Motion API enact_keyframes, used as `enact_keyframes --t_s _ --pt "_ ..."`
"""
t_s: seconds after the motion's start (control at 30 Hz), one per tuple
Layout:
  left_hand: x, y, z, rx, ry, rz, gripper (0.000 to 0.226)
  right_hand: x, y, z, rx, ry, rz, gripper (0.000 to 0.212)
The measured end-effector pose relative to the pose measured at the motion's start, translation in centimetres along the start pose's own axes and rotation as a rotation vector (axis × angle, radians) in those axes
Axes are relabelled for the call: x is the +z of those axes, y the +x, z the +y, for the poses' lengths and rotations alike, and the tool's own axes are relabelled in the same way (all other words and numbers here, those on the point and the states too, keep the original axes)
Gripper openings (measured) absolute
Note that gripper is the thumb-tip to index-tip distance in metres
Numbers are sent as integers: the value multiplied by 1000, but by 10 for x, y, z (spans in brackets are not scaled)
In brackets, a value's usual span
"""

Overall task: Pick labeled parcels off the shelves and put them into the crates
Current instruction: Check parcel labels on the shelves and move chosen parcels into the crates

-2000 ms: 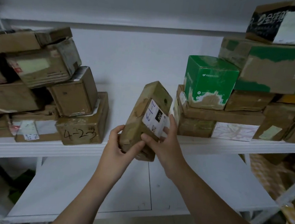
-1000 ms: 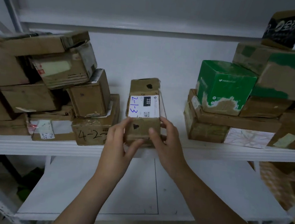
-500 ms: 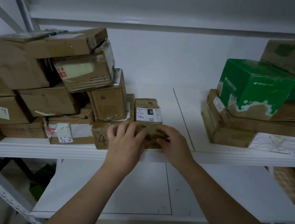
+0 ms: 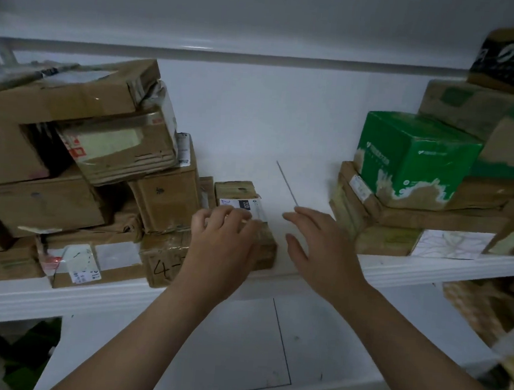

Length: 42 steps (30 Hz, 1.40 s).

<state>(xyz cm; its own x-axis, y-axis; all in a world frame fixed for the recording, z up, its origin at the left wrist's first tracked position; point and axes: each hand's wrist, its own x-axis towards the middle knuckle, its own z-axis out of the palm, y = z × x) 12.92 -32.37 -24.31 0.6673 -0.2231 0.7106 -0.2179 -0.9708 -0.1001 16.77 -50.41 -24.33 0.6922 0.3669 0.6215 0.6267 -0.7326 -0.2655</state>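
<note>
White steel shelving, dim light. On the middle shelf (image 4: 428,270) a small brown parcel (image 4: 264,241) lies at the front lip, just right of a box marked "4-" (image 4: 164,261), its long axis running from lip to wall. Left hand (image 4: 221,247) is nearer, fingers laid flat over the near top, grip not closed. Right hand (image 4: 319,249) is spread open just off the right flank, apart. The parcel is scuffed, taped cardboard; its white label reads "220", with blue writing partly covered.

Single head-worn wide-angle view, facing forward and slightly down, close to the white shelf (image 4: 428,266), forearms entering from the bottom edge
</note>
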Motion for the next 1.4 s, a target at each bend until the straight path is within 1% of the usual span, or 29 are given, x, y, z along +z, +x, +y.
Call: enact_keyframes --t_s 0.13,0.23,0.4,0.5,0.6,0.67,0.77,0.83,1.0,1.13,1.2,1.27,1.33,1.4 --pt "0 27 16 38 -52 -8 35 -32 10 18 29 -67 129 30" --pt "3 47 37 67 -80 11 36 -57 9 36 46 -141 229 26" --pt "11 82 87 112 -185 37 32 -95 -2 68 149 -174 341 30" --pt "16 115 117 120 -295 67 42 -116 -6 88 242 -164 345 40" --pt "17 159 141 137 -383 66 62 -134 -7 103 314 -130 334 48" --pt "16 185 153 169 -343 44 68 -143 -5 111 346 -96 314 52" --pt "25 206 164 179 -234 -69 64 -148 1 119 368 -37 293 57" --pt "31 206 167 139 -279 -99 60 -148 3 122 372 17 287 60" --pt "36 200 170 1 -423 46 57 -143 6 128 398 115 290 66" --pt "34 204 167 -57 -543 58 50 -143 7 131 384 144 306 63" --pt "32 201 163 -109 -626 97 46 -141 8 130 383 205 294 61" --pt "29 195 156 -180 -712 149 44 -135 8 129 365 260 273 57" --pt "29 185 147 -234 -793 208 43 -130 8 126 311 298 266 48" --pt "29 170 137 -307 -919 296 39 -127 9 119 284 437 282 36"
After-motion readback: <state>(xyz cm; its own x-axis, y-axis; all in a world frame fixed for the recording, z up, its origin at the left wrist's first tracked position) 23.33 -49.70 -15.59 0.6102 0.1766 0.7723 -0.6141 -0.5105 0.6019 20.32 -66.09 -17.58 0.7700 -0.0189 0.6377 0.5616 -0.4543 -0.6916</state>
